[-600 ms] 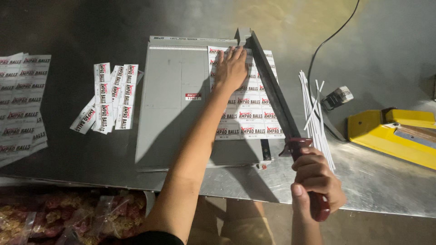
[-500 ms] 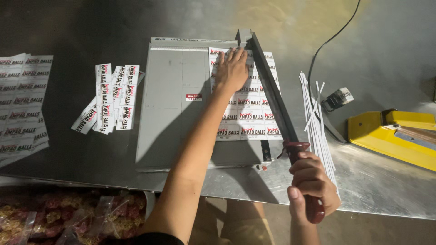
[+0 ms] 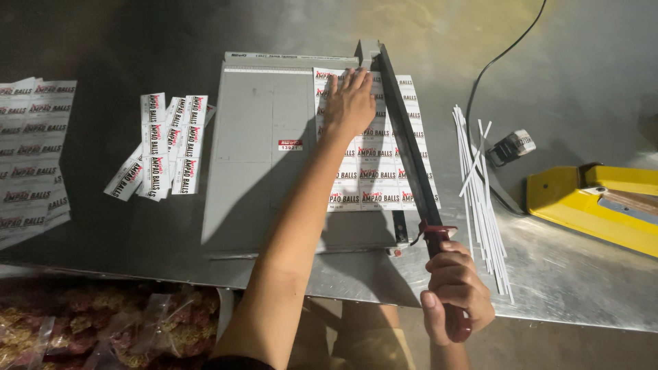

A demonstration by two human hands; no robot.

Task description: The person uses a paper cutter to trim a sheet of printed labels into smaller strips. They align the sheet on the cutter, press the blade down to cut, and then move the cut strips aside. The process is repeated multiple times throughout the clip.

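A brushed metal desk [image 3: 589,62] fills nearly the whole view, dull grey and scuffed. Its left half lies in deep shadow, while warm yellowish light falls on the upper right and a paler sheen runs along the near right edge. Below the desk's front edge the floor is dark and blurred, perhaps brown, too dim to tell.

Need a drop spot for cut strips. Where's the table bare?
Bare metal table beyond the paper cutter, either side of the black cable. Crowded: white offcuts and yellow tool to the right, label strips to the left.
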